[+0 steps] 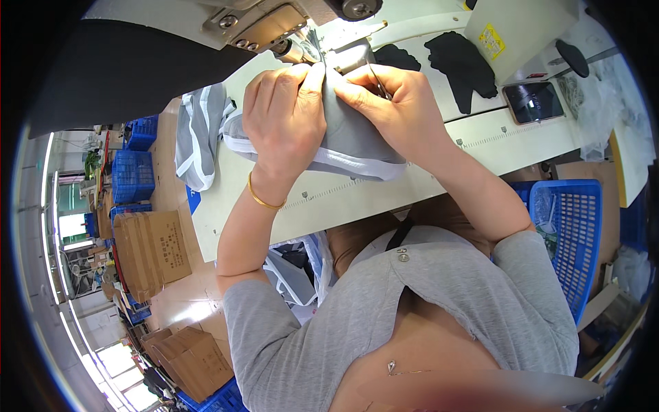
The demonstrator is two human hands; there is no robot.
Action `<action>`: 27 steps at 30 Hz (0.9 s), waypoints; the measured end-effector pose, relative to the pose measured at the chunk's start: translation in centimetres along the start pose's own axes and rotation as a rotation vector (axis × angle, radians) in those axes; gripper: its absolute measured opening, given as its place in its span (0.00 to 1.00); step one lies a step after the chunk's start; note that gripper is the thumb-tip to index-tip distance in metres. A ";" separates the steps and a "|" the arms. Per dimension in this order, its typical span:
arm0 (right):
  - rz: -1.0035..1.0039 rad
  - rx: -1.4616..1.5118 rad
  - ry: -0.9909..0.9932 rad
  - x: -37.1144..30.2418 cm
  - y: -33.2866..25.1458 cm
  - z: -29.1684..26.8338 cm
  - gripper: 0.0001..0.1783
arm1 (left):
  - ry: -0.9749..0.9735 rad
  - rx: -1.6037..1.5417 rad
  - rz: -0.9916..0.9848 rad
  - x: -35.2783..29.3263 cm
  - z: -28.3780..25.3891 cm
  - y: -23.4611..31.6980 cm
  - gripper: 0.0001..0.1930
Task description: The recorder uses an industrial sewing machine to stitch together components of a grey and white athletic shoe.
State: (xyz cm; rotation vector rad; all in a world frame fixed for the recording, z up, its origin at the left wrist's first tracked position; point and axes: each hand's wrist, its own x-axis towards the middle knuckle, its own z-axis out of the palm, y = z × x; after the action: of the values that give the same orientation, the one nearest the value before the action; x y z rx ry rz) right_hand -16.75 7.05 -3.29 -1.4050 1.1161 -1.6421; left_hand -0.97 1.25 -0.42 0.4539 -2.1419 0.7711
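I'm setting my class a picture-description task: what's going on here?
A person's left hand and right hand pinch the far end of a white-trimmed grey fabric piece, close to a sewing machine. Another grey-and-white piece lies to the left; to the right lie a black fabric piece and a smartphone.

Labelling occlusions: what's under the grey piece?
White table shows past the near edge of the grey piece. Directly beneath, the fabric covers everything, so I can't tell what's there.

I've got grey cloth [343, 127] banded white on my feed, black fabric pieces [463, 65], pale bench [316, 207] with dark ruler ticks [305, 196], blue latticed basket [579, 237], a gold bracelet [257, 198]!
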 end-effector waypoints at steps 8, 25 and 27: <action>0.005 0.006 0.000 1.0 0.3 -0.7 0.13 | -0.055 -0.017 -0.065 -0.1 -0.1 0.7 0.13; -0.019 -0.072 0.020 1.3 -0.1 -1.2 0.14 | -0.084 -0.029 -0.089 0.1 -0.1 0.5 0.13; 0.036 -0.161 -0.025 1.4 -0.2 -1.5 0.09 | -0.086 -0.029 -0.100 0.1 -0.1 0.5 0.13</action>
State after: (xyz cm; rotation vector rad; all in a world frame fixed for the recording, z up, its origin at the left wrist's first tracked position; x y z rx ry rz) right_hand -18.45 6.14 -2.59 -1.4928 1.2755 -1.5337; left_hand -1.23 1.67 -0.48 0.5833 -2.1884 0.6744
